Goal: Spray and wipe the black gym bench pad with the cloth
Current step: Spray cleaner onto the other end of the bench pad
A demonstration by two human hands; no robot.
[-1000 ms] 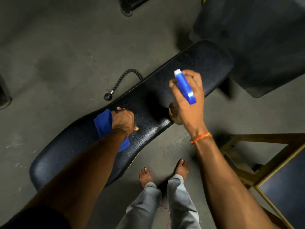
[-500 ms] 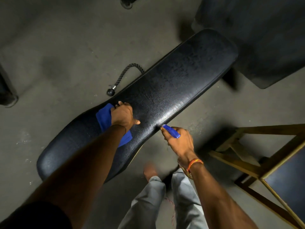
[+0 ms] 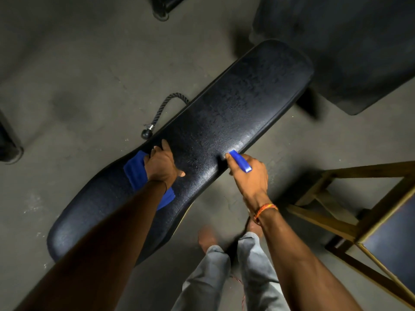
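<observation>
The long black bench pad [image 3: 235, 104] runs diagonally from lower left to upper right, with fine droplets glistening on its middle. My left hand [image 3: 162, 163] presses a blue cloth [image 3: 135, 170] flat onto the pad near its middle; the cloth sticks out on both sides of my wrist. At the pad's near edge, my right hand [image 3: 250, 176] grips a spray bottle, of which only the blue nozzle head [image 3: 240, 161] shows; the bottle's body is hidden under the hand.
A rope handle with a black ball end [image 3: 155, 122] lies on the concrete floor beyond the pad. A wooden stool frame [image 3: 350, 207] stands to the right. A dark mat [image 3: 350, 48] lies at upper right. My bare feet and grey trousers [image 3: 226, 265] are below the pad.
My right hand came down from above the pad to its near edge with the spray bottle. My left hand and the cloth stayed at about the same spot on the pad.
</observation>
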